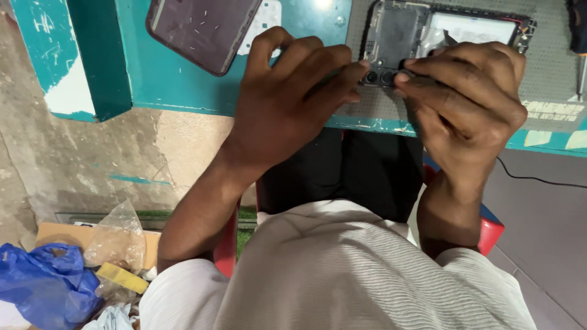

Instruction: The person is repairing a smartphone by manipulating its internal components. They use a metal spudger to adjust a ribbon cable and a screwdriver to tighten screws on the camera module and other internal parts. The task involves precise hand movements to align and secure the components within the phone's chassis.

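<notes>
While both hands work at its near edge, the teal-painted wooden table [183,79] with chipped white patches fills the top of the view, and a grey perforated mat [550,73] covers its right part. Below it sits the person in a white ribbed shirt [342,275] and dark trousers, on a red plastic seat [492,232]. On the floor at lower left lie a crumpled blue plastic bag [36,284], a clear plastic bag [116,241] and a flat piece of brown cardboard [61,232].

An opened black smartphone body [440,33], its back removed so that the circuit board and white battery show, lies on the mat near the table's front edge. Left of it, apart, a dark phone back cover [205,27] rests on the bare teal surface.

The left hand [287,104] has its fingers curled, fingertips pressed against the phone's lower left corner beside the small black camera module [379,77]. The right hand [471,104] pinches that same corner from the other side, thumb and forefinger closed at the module. A thin black cable [538,179] trails across the floor at right.
</notes>
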